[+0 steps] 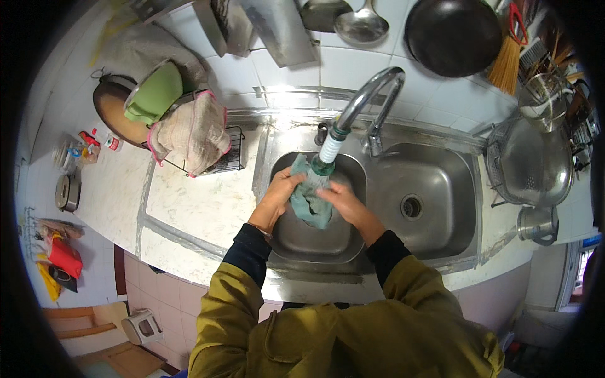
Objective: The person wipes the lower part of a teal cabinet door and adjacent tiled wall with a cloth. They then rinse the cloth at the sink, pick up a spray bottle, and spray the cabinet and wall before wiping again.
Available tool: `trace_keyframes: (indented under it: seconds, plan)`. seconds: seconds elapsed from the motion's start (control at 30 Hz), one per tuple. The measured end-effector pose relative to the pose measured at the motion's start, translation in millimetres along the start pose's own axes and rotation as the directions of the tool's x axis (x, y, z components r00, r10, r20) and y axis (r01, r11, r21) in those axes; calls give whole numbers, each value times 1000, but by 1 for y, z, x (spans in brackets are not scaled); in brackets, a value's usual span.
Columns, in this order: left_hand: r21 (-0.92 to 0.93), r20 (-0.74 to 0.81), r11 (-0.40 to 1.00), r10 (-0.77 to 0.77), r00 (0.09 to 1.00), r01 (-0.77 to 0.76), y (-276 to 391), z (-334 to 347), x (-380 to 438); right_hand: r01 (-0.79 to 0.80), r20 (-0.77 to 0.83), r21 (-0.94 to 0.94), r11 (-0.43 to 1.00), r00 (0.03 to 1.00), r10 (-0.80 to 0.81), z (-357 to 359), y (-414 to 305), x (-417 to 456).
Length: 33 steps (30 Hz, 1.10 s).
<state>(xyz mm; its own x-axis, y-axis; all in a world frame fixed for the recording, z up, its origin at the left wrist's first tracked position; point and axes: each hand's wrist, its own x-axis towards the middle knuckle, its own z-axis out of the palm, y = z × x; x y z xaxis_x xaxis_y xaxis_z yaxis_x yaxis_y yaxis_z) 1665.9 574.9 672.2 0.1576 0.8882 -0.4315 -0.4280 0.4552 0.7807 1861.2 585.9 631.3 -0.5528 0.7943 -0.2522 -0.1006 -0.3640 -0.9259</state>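
Observation:
A green cloth (309, 201) hangs between my hands over the left basin of a stainless-steel double sink (316, 248). My left hand (282, 186) grips its upper left part. Against the cloth's right side is my right hand (344, 201), slightly blurred, with its thumb and fingers closed on the edge. The chrome faucet (361, 97) arches above, and its white and green nozzle extension (328, 153) points down onto the top of the cloth, with water seeming to run out. Part of the basin's floor is hidden behind the cloth.
Left of the sink, a black wire rack (234, 149) stands with a pink-edged cloth (191, 132) and a green colander (156, 92). The right basin (444, 208) has a drain. Metal basins (529, 160) and a metal mug (538, 224) stand at the right. A dark pan (453, 35) hangs on the wall.

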Motion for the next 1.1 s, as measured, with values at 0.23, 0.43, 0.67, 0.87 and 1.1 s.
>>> trace_keyframes:
  seconds: [0.23, 0.43, 0.67, 0.87, 1.1]
  plan:
    - [-420, -16, 907, -35, 999, 25, -74, -22, 20, 156, -226, -531, 833, 921, -317, 69, 5, 1]
    - [-265, -173, 964, -88, 981, 39, -78, 41, -4, -4, -355, -862, 507, 720, -597, 31, 18, 31]
    - [-361, -134, 931, -5, 991, -44, -69, 2, -19, 26, -425, -1, 1000, 905, -24, -38, 23, 52]
    - [-512, -108, 824, -342, 933, 243, -59, 9, -21, 96, -261, 209, 973, 965, -39, 28, 28, 11]
    - [213, 117, 920, 310, 944, -328, -128, -32, 6, 95, -256, -849, 520, 786, -562, 48, 62, 16]
